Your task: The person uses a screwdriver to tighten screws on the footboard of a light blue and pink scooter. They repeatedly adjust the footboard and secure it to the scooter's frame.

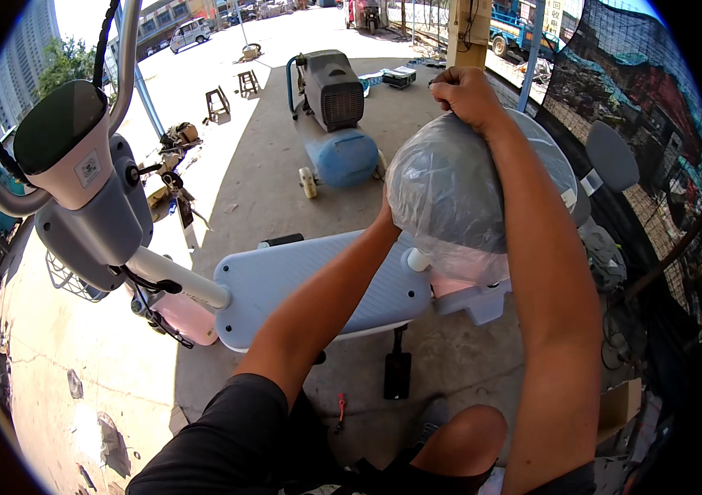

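Sunlit concrete floor (285,165), open yard. Pale blue scooter (318,285) across floor centre, seat wrapped in clear plastic bag (450,198); blue air compressor (339,124) beyond. Risk: hard tug likely tears thin film or rocks scooter. Right hand (466,95) fisted tight on gathered bag top. Left hand (384,221) against bag's side, mostly hidden, opening unclear.

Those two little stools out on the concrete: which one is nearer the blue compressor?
The right stool, nearer the compressor; the left stool stands farther off.
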### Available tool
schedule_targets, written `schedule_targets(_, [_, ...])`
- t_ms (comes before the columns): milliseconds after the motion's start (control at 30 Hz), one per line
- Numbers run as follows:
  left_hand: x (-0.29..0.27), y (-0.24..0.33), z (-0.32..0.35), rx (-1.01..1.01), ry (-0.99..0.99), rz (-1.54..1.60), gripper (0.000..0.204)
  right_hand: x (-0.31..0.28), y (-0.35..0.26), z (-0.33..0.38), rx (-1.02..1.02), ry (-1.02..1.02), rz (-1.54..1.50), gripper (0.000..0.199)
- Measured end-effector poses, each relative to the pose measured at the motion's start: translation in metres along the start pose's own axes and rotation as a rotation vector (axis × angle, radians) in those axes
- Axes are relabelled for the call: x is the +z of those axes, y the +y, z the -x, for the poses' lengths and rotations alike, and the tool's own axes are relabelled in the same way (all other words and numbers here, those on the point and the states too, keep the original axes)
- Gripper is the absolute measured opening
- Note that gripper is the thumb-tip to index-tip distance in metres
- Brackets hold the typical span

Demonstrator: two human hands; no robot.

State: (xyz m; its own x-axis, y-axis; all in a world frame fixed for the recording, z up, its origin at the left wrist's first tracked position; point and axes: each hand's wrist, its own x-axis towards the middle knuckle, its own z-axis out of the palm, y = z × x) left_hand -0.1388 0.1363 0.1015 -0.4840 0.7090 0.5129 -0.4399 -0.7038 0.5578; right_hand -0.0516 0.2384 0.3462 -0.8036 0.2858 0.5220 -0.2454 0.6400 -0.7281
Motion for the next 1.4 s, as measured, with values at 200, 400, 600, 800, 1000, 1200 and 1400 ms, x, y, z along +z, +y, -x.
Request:
schedule_targets(200, [-0.020,0.009,0.003,0.054,-0.049,-0.329,0.052,0.010,-0.007,-0.003,-0.009,0.000,-0.057,0.018])
schedule_targets(400, [0.046,0.053,-0.003,-0.330,0.042,-0.096,0.049,-0.005,-0.001,0.002,0.037,0.004,-0.023,0.018])
schedule_targets(600, [0.048,0.025,0.012,-0.162,-0.044,0.137,0.050,-0.006,0.003,0.002,0.018,0.013,-0.006,0.018])
schedule_targets(800, [0.012,0.007,0.004,0.113,0.017,-0.275,0.047,0.008,-0.006,0.000,0.000,0.009,-0.050,0.017])
schedule_targets(1000, [0.037,0.034,-0.017,-0.316,0.034,0.133,0.046,-0.007,0.001,0.004,0.052,-0.015,0.016,0.017])
schedule_targets(1200, [0.011,0.003,0.001,-0.091,0.012,0.078,0.045,-0.006,-0.002,0.003,0.031,-0.003,0.010,0.016])
schedule_targets(1400, [-0.001,-0.020,0.006,0.108,0.050,-0.064,0.045,0.002,-0.005,0.001,0.025,-0.047,-0.039,0.015])
